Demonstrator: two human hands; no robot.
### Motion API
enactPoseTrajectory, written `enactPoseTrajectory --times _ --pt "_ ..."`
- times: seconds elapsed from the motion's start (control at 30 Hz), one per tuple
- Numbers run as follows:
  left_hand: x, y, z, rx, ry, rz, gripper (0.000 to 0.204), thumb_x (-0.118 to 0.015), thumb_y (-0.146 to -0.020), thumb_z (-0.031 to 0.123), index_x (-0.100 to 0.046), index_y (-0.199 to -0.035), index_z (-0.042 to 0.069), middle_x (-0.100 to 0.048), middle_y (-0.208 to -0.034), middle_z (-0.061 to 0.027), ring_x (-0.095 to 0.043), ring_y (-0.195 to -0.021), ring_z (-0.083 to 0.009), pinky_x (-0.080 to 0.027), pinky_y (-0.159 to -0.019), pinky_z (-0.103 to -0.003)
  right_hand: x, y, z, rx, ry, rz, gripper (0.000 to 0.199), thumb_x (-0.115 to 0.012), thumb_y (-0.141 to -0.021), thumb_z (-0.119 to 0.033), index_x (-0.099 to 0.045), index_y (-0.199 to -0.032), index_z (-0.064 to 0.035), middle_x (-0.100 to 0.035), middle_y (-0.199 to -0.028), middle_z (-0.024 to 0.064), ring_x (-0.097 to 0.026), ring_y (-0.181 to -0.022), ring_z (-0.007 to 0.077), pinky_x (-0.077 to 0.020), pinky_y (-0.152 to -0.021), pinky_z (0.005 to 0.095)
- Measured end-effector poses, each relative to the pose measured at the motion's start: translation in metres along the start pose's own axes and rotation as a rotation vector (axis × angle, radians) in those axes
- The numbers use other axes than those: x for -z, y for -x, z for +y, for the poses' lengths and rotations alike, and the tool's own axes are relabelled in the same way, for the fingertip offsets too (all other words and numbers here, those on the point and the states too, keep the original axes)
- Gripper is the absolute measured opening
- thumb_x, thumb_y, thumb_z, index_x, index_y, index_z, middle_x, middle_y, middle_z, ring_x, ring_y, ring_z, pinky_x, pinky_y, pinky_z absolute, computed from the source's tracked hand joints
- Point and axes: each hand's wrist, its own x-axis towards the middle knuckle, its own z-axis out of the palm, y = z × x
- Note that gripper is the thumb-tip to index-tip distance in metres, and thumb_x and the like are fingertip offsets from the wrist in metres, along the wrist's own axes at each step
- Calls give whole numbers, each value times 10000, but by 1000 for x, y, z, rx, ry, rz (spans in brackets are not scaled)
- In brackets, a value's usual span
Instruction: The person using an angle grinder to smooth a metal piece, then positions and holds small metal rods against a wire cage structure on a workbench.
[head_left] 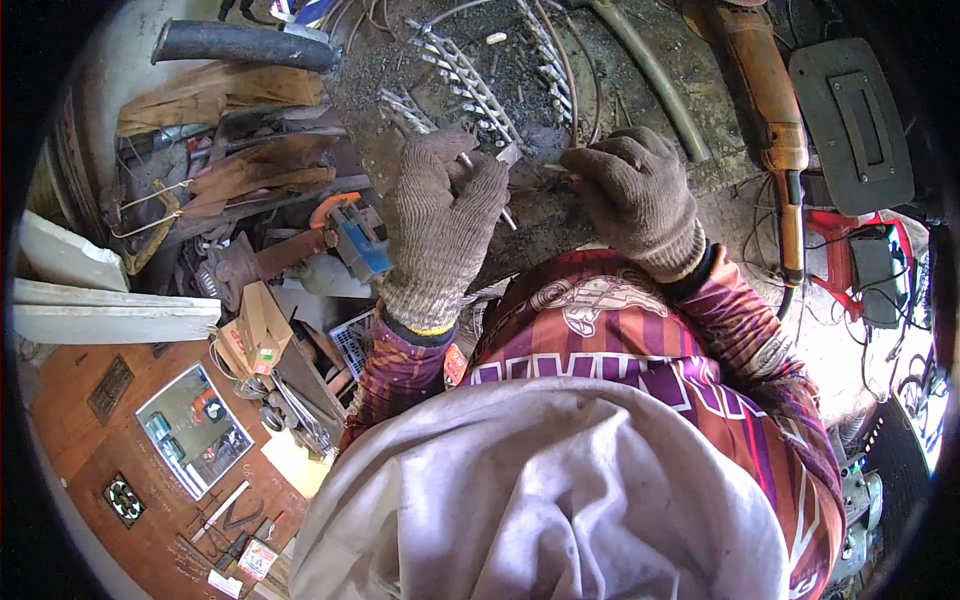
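Observation:
My left hand (447,205), in a grey-brown knit glove, is closed around a thin metal rod (508,217) whose end sticks out below the fingers. Just beyond its fingertips is a small flat metal piece (510,154); whether the glove touches it I cannot tell. My right hand (640,195), gloved alike, has its fingers pinched together, and a thin tip pokes out toward the left hand; what it belongs to is hidden. Ahead on the dark bench lie a row of short metal pieces along a strip (465,85), a second such row (545,60) and a smaller bundle (405,110).
A grey pipe (650,75) and a thin cable lie beyond my right hand. Farther right are an orange power tool (770,110) and a dark plate with a handle (850,125). Wood scraps (225,95), a blue clamp-like tool (360,240) and white boards (115,310) crowd the left.

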Motion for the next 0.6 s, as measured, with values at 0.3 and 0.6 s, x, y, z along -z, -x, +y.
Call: enactPoseTrajectory --times 0.3,0.6 --pt "-1 -4 -1 -16 -127 27 349 -839 -918 55 -619 -1182 -4 -703 -851 -90 -681 -694 -114 -533 -585 -273 -1 -3 -1 18 -5 -17 341 -799 -803 -165 -773 -1143 -157 -720 -971 46 -683 -913 296 -547 -804 446" --pt "-1 -5 1 -125 -240 63 314 -828 -913 60 -635 -1152 -6 -665 -833 -56 -645 -714 -118 -532 -617 -286 -10 -16 -1 130 86 -15 337 -757 -844 -251 -772 -1173 -181 -717 -985 5 -675 -914 255 -545 -787 428"
